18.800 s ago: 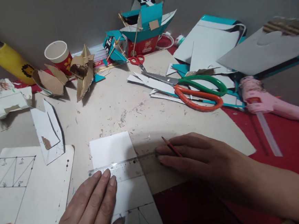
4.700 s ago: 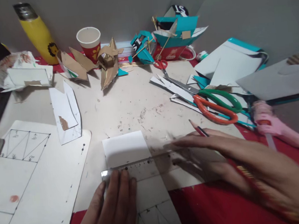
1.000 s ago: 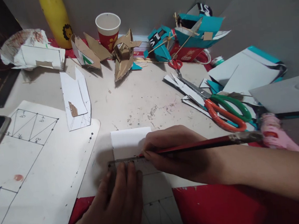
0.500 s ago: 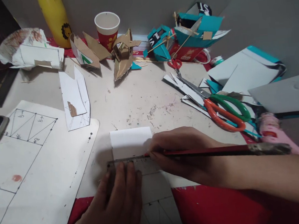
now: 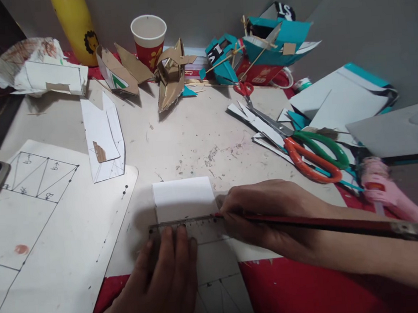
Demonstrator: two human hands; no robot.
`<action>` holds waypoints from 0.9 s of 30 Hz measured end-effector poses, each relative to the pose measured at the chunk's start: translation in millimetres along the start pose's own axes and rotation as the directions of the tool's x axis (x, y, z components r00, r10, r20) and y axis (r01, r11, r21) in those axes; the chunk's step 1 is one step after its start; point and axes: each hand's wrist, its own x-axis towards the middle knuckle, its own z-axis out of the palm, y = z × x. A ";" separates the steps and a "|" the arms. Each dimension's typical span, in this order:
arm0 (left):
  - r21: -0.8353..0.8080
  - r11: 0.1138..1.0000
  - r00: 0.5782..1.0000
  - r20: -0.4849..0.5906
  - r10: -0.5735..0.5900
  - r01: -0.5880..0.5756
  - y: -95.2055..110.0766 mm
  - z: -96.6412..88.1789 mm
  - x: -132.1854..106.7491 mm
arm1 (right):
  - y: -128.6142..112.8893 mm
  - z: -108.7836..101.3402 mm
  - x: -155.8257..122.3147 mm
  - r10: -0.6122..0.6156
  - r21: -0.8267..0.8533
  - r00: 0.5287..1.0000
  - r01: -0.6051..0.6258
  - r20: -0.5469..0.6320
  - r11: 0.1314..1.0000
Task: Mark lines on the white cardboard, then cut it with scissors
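White card strip (image 5: 183, 199) lies near the front edge of the beige work board (image 5: 193, 138), its near end running toward the person and bearing faint drawn triangles. Left of it, a larger white sheet (image 5: 57, 245) with ruled triangles covers that corner of the board. The left hand (image 5: 161, 285) lies flat, its fingers straight and close together, with the fingertips pressing a clear ruler (image 5: 207, 229) down across the strip. The right hand (image 5: 267, 214) is closed around a red pencil (image 5: 326, 224), just beside the ruler's right end. The pencil tip meets the ruler's far edge at the strip's right border, and its shaft slants back over the wrist. Beyond that hand, well apart from it, lie orange-and-green scissors (image 5: 313, 155) and a pink glue gun (image 5: 381, 186).
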 end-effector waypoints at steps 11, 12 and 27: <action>0.000 1.000 0.999 -0.035 -0.002 0.002 -0.3 1.5 0.9 | 0.9 1.1 -14.9 -0.025 -0.175 0.993 0.005 -0.112 0.985; -0.007 1.000 0.999 -0.045 -0.007 0.007 -0.6 1.2 0.8 | -0.2 1.4 -17.6 -0.010 -0.178 0.990 -0.015 -0.137 0.984; -0.134 0.991 0.989 -0.141 -0.050 0.031 -5.2 -7.2 -2.9 | 36.2 36.4 -30.6 -0.091 -0.064 0.896 0.070 -0.434 0.995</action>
